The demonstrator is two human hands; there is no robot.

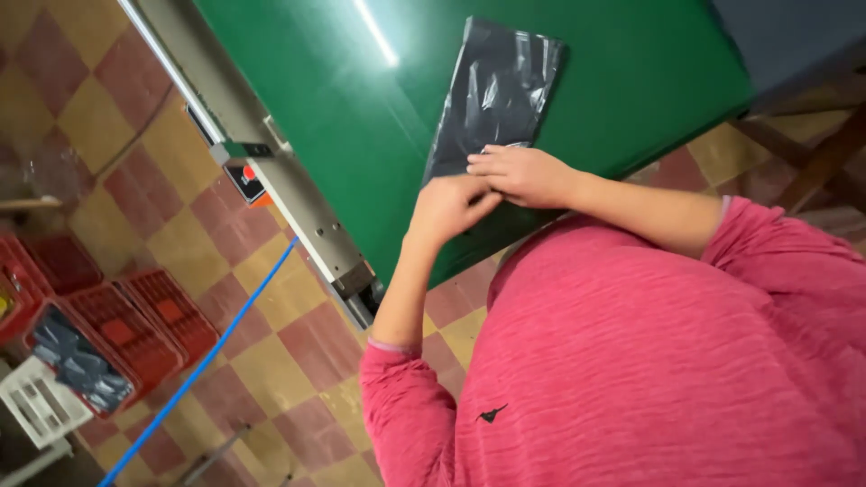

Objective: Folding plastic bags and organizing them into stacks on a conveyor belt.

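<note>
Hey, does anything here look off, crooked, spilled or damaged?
Nothing is spilled or visibly broken. The dark plastic bag lies at an angle on the green table, its film wrinkled, with both hands at its near end. A blue hose trails across the checkered floor.

Warm, dimmish indoor light; overhead tube glares as a white streak on the green table (631, 81); black plastic bag (496, 90) shows sheen. Frame tilted; floor corners darker, slightly soft.
</note>
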